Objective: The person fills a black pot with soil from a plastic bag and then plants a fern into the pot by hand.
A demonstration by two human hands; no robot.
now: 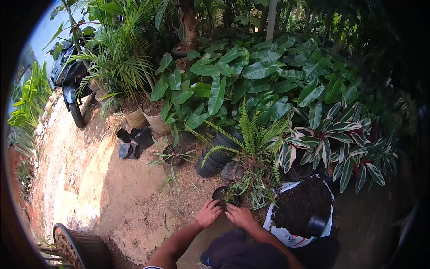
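A small black plastic pot (217,193) stands on the ground before me, with dark soil and a small leafy plant (229,195) in it. My left hand (209,214) is at the pot's near left rim, fingertips over the edge and thumb lower down. At the near right rim, my right hand (240,216) has its fingertips close to the plant's base. What the fingertips do inside the pot is partly hidden. Right of my hands lies an open white sack (268,220) of dark potting soil (299,205), with an empty-looking black pot (316,225) lying on the soil.
Stacked black pots (215,158) lean behind the potted fern (250,141). Further left are a spider plant (173,155) and black grow bags (142,137). Striped-leaf plants (322,141) stand at right. A large planter (89,247) is at lower left; a motorcycle (69,80) stands beyond.
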